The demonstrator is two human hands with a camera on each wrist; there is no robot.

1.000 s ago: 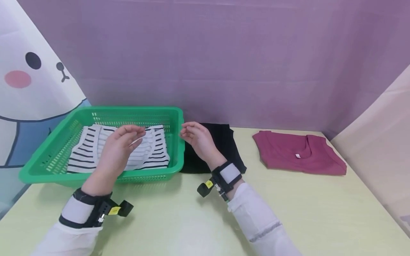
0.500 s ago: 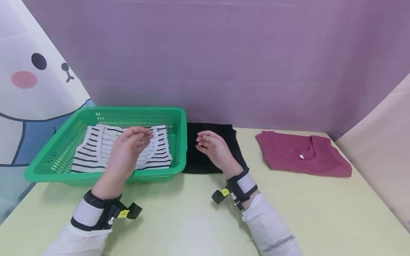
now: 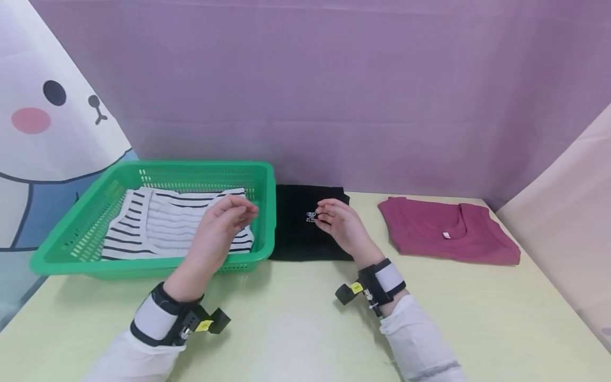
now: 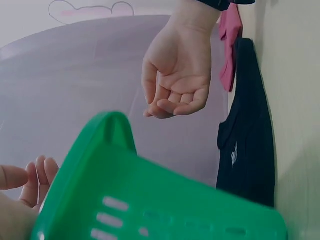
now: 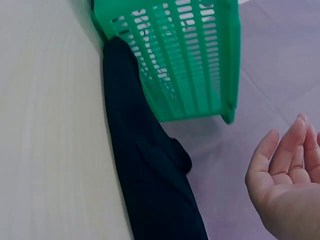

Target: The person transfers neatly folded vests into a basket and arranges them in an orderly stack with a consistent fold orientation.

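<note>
My left hand point(image 3: 215, 233) hovers over the right part of a green plastic basket point(image 3: 57, 260), its fingers loosely bent and holding nothing. Inside the basket lies a folded white garment with dark stripes point(image 3: 126, 228), partly hidden by that hand. To the basket's right a folded black garment point(image 3: 296, 239) with a small white print rests on the table. Above its right side my right hand point(image 3: 346, 225) hangs with relaxed, slightly curved fingers and nothing in them. In the right wrist view this hand point(image 5: 290, 185) stands apart from the black garment point(image 5: 145, 150).
A folded maroon top point(image 3: 429, 233) with a white neck label lies at the table's right rear. Behind the pale yellow table point(image 3: 296, 329) hangs a purple cloth point(image 3: 305, 95). A cartoon-printed sheet point(image 3: 47, 148) covers the left side.
Both hands have moved to the right, the left one across the basket, the right one across the black garment. The white print on the black garment has come into view.
</note>
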